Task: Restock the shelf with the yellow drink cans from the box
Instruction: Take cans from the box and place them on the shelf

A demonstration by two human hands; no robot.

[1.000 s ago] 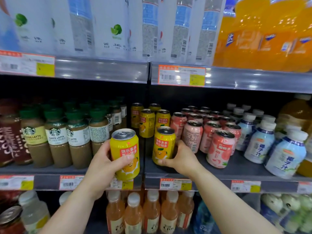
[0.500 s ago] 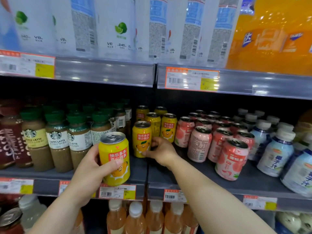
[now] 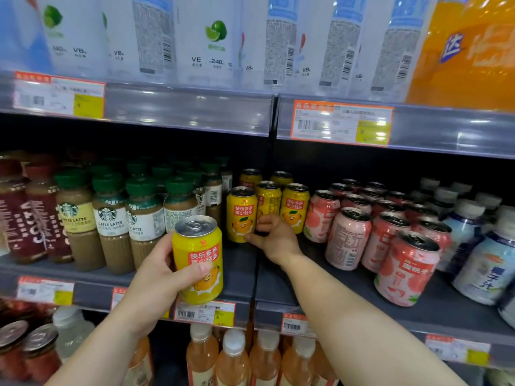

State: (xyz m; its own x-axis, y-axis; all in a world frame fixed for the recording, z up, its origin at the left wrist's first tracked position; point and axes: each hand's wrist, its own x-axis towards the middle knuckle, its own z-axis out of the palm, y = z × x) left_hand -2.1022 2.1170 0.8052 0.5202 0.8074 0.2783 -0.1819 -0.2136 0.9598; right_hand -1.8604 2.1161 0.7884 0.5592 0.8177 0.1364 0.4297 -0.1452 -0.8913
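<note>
Yellow can [image 3: 198,260] is held upright in the left hand [image 3: 156,277], fingers wrapped round it, in front of the shelf's front edge [image 3: 97,295]. The right hand [image 3: 274,238] pinches the front shelved can [image 3: 241,214] low down, beside the pink cans [image 3: 348,238].

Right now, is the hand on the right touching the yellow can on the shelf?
Touching. The head view shows the right hand with thumb and fingertips against the lower side of the front yellow can.
</note>
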